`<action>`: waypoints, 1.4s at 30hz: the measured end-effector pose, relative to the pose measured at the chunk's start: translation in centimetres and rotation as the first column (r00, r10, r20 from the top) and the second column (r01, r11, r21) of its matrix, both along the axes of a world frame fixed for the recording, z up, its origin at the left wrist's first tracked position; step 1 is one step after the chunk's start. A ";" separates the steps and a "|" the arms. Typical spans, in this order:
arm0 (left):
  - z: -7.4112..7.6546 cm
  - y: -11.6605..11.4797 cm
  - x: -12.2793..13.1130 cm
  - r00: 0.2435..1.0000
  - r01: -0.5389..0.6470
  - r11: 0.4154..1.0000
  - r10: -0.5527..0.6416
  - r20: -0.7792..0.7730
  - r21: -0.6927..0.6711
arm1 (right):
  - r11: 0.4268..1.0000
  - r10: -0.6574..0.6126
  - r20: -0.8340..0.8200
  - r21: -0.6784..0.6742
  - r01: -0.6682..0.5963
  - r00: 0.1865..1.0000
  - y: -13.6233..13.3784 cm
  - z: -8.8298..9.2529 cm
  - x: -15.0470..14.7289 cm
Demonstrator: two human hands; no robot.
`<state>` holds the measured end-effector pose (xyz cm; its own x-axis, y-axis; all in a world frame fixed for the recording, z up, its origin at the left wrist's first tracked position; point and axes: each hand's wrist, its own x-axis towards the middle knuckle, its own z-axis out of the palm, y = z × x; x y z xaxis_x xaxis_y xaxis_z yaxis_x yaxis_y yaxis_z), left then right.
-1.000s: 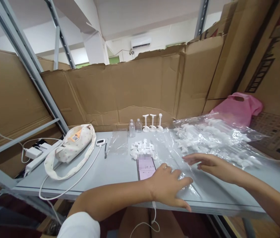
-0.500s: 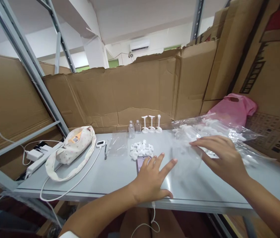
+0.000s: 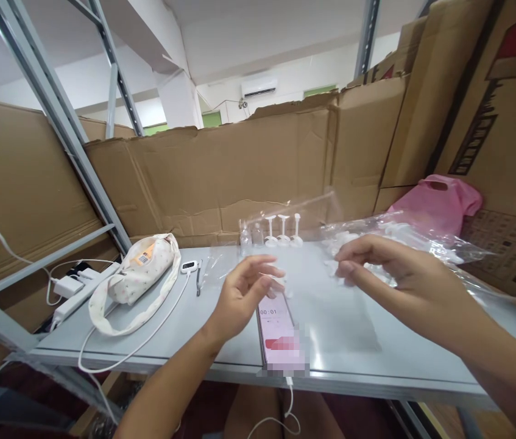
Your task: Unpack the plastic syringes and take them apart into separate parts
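A clear plastic bag (image 3: 301, 213) is spread in the air between my hands, its far edge slanting up in front of the cardboard. My right hand (image 3: 385, 274) pinches the bag's near right side between thumb and fingers. My left hand (image 3: 246, 289) is curled, thumb close to the fingertips, apparently on the bag's near left side; the thin film is hard to see there. Beneath the left fingertips, small white plastic pieces (image 3: 277, 286) are mostly hidden. A phone (image 3: 276, 326) showing a timer lies just below them on the grey table (image 3: 221, 356).
Behind the bag stand two clear bottles (image 3: 256, 233) and three white pump-like parts (image 3: 284, 230). To the right lie a large clear bag of white parts (image 3: 404, 235) and a pink bag (image 3: 440, 198). A fabric pouch (image 3: 148, 268), a small white device (image 3: 189, 266) and cables lie left.
The clear bag swung from hanging under my right hand to spreading leftward and up. My left hand moved left and curled from spread fingers, uncovering the phone.
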<state>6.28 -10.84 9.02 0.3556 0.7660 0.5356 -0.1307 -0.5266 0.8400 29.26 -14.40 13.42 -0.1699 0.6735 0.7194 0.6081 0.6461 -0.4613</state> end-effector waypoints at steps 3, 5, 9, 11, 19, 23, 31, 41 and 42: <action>0.8 0.2 -1.0 0.999 -0.015 0.998 0.017 0.029 -0.068 | 0.928 0.181 -0.161 -0.299 -0.223 0.970 0.9 -0.7 -0.4; 1.1 0.5 -1.4 0.996 -0.083 0.991 0.087 0.031 -0.105 | 0.863 0.211 -0.249 -0.407 -0.299 0.945 1.8 -1.5 -0.6; 1.0 1.7 -2.1 0.990 -0.135 0.977 0.138 0.004 -0.164 | 0.801 0.188 -0.323 -0.496 -0.336 0.927 4.0 -2.9 -0.9; 0.6 2.5 -2.2 0.994 -0.103 0.975 0.096 -0.043 -0.197 | 0.782 0.194 -0.390 -0.492 -0.382 0.900 5.0 -3.3 -1.1; -0.8 6.2 -1.7 0.987 -0.135 0.966 0.111 -0.115 -0.221 | 0.775 0.180 -0.567 -0.421 -0.471 0.804 8.6 -4.4 -2.8; -0.6 7.3 -1.5 0.872 -0.475 0.876 0.482 -0.086 0.087 | 0.813 0.121 -0.597 -0.399 -0.424 0.793 9.8 -4.1 -3.4; 0.2 2.6 0.4 0.917 -0.260 0.895 0.346 -0.197 0.362 | 0.849 0.268 -0.548 -0.255 -0.463 0.792 8.1 -1.3 -4.8; 2.4 2.6 -0.6 0.964 -0.098 0.991 0.119 0.239 -0.095 | 0.948 0.319 -0.103 0.041 -0.317 0.942 4.2 -0.4 -4.8; 2.5 2.8 -0.8 0.961 -0.055 0.988 0.092 0.259 -0.145 | 0.967 0.242 -0.161 0.121 -0.224 0.957 4.4 -0.3 -4.6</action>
<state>5.50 -8.01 11.48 0.1553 0.8563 0.4926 -0.3232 -0.4271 0.8445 24.62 -9.98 13.08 -0.1806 0.5529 0.8134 0.3519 0.8086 -0.4716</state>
